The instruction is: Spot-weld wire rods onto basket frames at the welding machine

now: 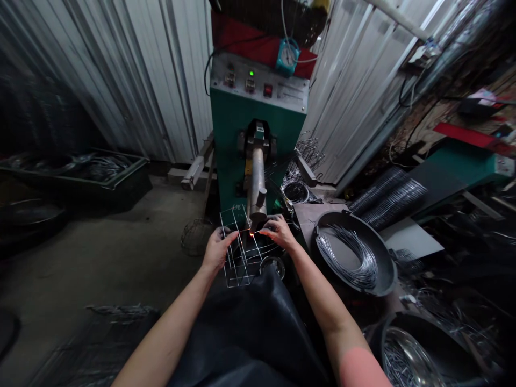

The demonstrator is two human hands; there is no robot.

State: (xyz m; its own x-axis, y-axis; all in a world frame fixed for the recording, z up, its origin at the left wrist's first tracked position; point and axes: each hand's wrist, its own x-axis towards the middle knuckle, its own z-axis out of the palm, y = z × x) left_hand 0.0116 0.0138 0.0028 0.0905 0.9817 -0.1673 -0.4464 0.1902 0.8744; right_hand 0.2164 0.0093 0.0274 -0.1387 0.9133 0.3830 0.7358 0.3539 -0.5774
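Note:
My left hand [218, 248] is closed around the side of a small wire basket [244, 257], a box-like grid of thin metal rods, held in front of a green spot welder [226, 134]. My right hand [279, 232] pinches a thin metal wire [258, 232] at the basket's far edge. Between the two hands, the wire meets the tip of the welder's upper electrode arm [258, 183], and an orange glow [252, 234] shows at the contact. The lower electrode is mostly hidden behind the basket and hands.
To the right, a black pan [389, 274] holds a coil of wire [363, 263]. A metal bowl [407, 355] with small metal pieces stands nearer, lower right. Stacked dark wire rings [387, 193] lie behind. At left is a green tray [121, 183] of metal parts.

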